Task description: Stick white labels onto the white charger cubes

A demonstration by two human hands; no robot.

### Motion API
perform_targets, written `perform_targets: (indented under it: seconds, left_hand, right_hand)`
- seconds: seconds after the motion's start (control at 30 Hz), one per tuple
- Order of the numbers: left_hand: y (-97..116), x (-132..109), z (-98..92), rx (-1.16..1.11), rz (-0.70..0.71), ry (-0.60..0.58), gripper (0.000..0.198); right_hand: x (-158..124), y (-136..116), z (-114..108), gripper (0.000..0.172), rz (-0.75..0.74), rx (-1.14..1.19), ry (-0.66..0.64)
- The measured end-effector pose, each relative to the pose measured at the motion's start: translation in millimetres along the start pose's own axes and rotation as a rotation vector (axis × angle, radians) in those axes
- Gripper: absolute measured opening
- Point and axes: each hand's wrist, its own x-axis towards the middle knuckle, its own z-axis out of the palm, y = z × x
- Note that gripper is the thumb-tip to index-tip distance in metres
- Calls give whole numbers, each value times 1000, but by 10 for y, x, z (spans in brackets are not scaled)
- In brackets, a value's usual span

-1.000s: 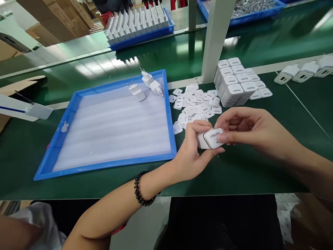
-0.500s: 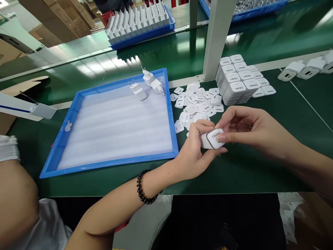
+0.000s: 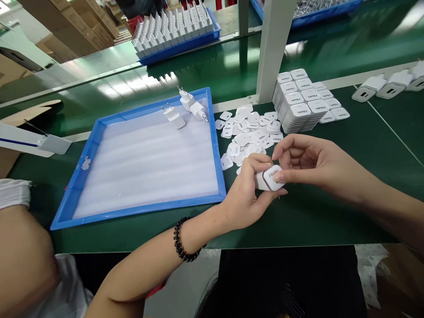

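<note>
My left hand (image 3: 247, 194) is closed around a small white charger (image 3: 267, 180) held just above the green table, near the blue tray's right front corner. My right hand (image 3: 306, 161) pinches a printed white label on the charger's face, thumb pressed against it. Behind the hands lies a loose scatter of white labels (image 3: 247, 130). Further back right stand neat stacks of labels (image 3: 300, 106).
A blue tray (image 3: 132, 212) lined with white foam holds three chargers (image 3: 185, 108) at its far edge. More chargers (image 3: 384, 86) lie at the far right. A white post (image 3: 273, 48) rises behind the labels. Another person's arm (image 3: 20, 260) shows at lower left.
My right thumb has slid across the label on the charger, and both hands shifted slightly. The other person's arm has come further into view at lower left.
</note>
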Motion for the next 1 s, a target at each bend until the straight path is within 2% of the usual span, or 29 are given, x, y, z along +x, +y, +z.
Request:
perform_targets:
  seconds: [0.2,0.67,0.87,1.0]
  left_hand:
    - [-26,0,-7,0,44,-7,41]
    - [-26,8,-21,14,68,-42,41]
    - [0,23,-28,-77,81,-30,45]
    - [1,19,-10,-168,128,-46,49]
  right_hand:
    - [22,-16,-5,32,75,36,-45]
    - [62,-11,-20,38,119,65,-64]
    - [79,45,-33,36,152,140,-189]
    - [106,86,-83,33,224,267,-359]
